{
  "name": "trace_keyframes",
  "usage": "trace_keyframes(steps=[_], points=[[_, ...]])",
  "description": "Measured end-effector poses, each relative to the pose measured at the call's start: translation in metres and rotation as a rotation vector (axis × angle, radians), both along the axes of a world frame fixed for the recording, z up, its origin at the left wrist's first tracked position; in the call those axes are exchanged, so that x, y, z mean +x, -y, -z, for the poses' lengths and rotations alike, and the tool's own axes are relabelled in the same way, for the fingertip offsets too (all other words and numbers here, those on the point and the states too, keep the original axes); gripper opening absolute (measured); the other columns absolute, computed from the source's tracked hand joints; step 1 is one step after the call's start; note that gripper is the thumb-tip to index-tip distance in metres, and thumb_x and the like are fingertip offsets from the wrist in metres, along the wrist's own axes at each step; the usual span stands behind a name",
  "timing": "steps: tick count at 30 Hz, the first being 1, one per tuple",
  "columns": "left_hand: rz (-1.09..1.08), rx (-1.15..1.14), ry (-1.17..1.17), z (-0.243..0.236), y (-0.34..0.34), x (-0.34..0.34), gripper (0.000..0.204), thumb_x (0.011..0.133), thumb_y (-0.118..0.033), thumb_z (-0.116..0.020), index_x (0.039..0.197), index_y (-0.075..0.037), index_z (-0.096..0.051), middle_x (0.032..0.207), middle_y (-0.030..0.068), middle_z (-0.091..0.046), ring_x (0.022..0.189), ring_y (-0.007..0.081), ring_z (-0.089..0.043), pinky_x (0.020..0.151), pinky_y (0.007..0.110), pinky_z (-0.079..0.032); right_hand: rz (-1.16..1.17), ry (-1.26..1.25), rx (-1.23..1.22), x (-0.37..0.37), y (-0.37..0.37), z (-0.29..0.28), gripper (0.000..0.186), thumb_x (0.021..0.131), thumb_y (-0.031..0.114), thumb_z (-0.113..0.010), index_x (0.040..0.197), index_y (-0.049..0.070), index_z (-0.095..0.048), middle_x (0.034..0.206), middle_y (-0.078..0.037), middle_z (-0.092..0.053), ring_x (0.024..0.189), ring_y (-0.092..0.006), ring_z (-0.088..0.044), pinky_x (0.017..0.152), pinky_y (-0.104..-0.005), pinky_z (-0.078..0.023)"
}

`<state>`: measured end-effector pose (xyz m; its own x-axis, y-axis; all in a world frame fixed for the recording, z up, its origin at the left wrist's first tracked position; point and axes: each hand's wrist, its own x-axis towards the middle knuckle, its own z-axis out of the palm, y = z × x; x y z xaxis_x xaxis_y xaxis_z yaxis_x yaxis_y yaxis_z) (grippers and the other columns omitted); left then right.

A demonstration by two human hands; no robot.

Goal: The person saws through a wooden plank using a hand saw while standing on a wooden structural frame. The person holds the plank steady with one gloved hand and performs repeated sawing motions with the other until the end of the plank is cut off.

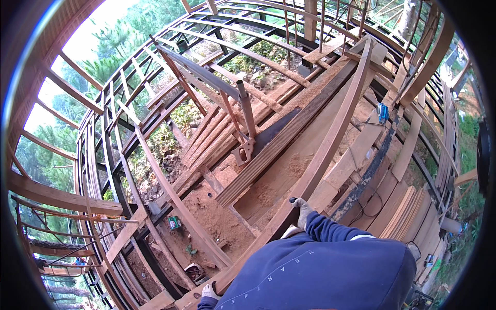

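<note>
A long brown wooden beam [330, 148] runs from the far right toward me at the lower middle. My right hand [304, 211], in a light glove with dark fingertips, closes over the beam partway along it. Lower down, near the beam's close end, my left hand [209, 292] grips it too, in a whitish glove; part of that hand is hidden at the picture's edge. Beyond the beam lies a dark grooved board [287, 151], roughly alongside it. A handsaw [244, 152] with a wooden handle rests by this board's left side.
Metal posts and bars [247, 108] stand beyond the saw. An open frame of dark beams and pale slats [111, 134] spans gaps over soil. Planks [405, 209] are stacked at right. A blue item [383, 113] sits at right; a green packet [174, 222] lies on the dirt.
</note>
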<state>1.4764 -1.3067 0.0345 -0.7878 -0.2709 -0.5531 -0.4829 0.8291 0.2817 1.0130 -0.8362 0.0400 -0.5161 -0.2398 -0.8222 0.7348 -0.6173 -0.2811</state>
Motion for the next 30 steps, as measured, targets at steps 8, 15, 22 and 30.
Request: trace_keyframes(steps=[8,15,22,30], points=[[-0.017,-0.413,-0.296,-0.075,-0.076,-0.145,0.099,0.047,-0.055,-0.096,0.127,-0.009,-0.061,0.122,0.0168,-0.058,0.118,0.0403,-0.052,0.105,0.058,-0.04,0.231,-0.018,-0.011,-0.064,-0.001,0.024,0.021,0.082,0.024,-0.066,0.103,0.02,-0.068,0.103,-0.011,-0.071,0.102,-0.0363,-0.07,0.09,-0.0621,-0.059],[0.023,-0.396,-0.303,-0.043,-0.048,-0.235,0.096,0.051,-0.051,-0.097,0.131,-0.012,-0.06,0.126,0.0147,-0.057,0.122,0.0385,-0.052,0.106,0.057,-0.04,-0.443,-0.187,0.431,-0.115,-0.016,-0.011,0.033,0.096,0.041,-0.066,0.102,0.009,-0.07,0.093,-0.011,-0.074,0.077,-0.0228,-0.071,0.069,-0.0371,-0.058],[0.008,-0.395,-0.161,0.01,-0.025,-0.286,0.101,0.059,-0.047,-0.094,0.143,-0.011,-0.053,0.133,0.0146,-0.056,0.129,0.0371,-0.051,0.114,0.053,-0.036,-0.725,-0.327,0.705,-0.026,-0.131,0.006,0.022,0.097,0.028,-0.061,0.091,0.006,-0.065,0.079,-0.006,-0.067,0.067,-0.0189,-0.065,0.063,-0.0333,-0.054],[-0.058,-0.363,-0.253,0.03,-0.02,-0.27,0.107,0.062,-0.046,-0.093,0.151,-0.012,-0.044,0.146,0.016,-0.049,0.14,0.0368,-0.041,0.123,0.058,-0.024,-0.718,0.073,0.992,0.183,-0.202,-0.017,0.023,0.095,0.026,-0.061,0.079,0.009,-0.058,0.064,-0.005,-0.052,0.047,-0.0185,-0.049,0.042,-0.0365,-0.038]])
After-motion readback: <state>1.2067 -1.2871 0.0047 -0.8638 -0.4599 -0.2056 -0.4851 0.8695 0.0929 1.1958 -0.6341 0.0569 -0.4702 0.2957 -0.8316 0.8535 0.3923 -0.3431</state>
